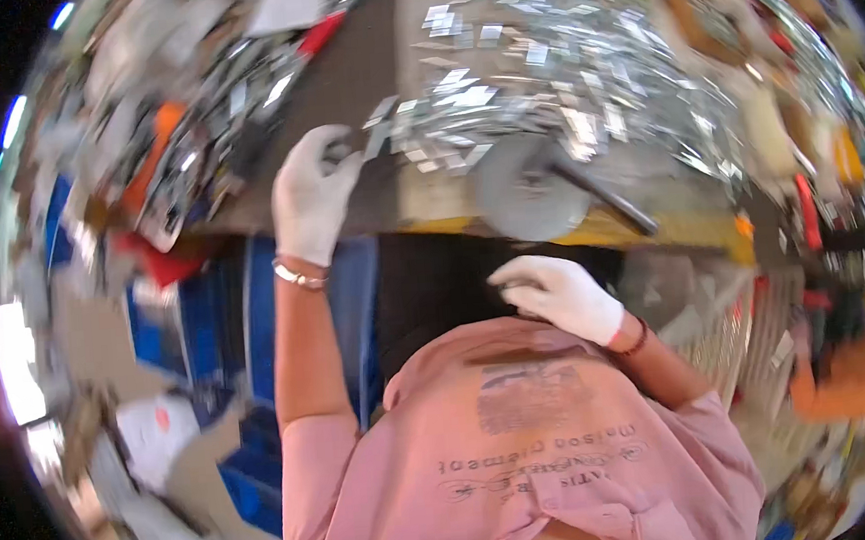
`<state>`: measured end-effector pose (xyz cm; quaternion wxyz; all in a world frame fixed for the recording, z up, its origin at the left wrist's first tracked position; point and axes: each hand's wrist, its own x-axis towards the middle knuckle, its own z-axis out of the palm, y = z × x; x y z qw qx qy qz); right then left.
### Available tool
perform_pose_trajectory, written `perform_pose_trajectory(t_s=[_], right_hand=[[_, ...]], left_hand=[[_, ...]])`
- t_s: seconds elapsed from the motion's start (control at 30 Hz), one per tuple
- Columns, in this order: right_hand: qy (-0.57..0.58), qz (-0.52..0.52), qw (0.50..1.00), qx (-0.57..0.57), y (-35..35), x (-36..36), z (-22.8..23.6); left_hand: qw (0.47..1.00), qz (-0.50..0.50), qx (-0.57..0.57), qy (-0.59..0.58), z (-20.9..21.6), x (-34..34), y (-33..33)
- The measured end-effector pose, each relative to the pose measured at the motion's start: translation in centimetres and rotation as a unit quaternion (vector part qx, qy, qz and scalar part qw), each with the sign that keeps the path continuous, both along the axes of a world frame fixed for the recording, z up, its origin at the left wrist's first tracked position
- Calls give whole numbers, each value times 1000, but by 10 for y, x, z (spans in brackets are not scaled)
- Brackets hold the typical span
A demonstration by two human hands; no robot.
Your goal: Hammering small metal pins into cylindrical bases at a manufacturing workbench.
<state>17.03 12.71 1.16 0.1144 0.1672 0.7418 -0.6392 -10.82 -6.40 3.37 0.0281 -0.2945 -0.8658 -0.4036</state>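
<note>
My left hand [312,193], in a white glove, reaches over the dark part of the worktable. Its thumb and finger are bent together in a pinch, with a small flat shiny metal piece [376,131] at their tips; blur softens the contact. To its right lies a wide spread of similar metal pieces [548,56]. My right hand [565,299], also gloved in white, is in front of my lap below the table edge. Its fingers are loosely bent and apart, and no held thing shows. Beyond it sits a round grey disc [523,198] with a dark bar [603,196] across it.
The table has a worn yellow front edge [671,236]. Cluttered metal parts and an orange-handled tool [156,154] lie at the left. Blue crates [255,463] stand below left. Other items and a red-handled tool [808,212] are at the right, near a slatted pale surface [748,338].
</note>
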Motion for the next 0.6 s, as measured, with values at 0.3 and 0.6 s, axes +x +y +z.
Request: perform_pose_trajectory(t_s=[0.3,0.6], right_hand=[[147,-215,890,375,95,57,47],[27,-172,632,756,229,55,-14]], left_hand=[[998,-41,-51,-12,-20,-16,22],[969,-238,-54,-47,23,92,65]])
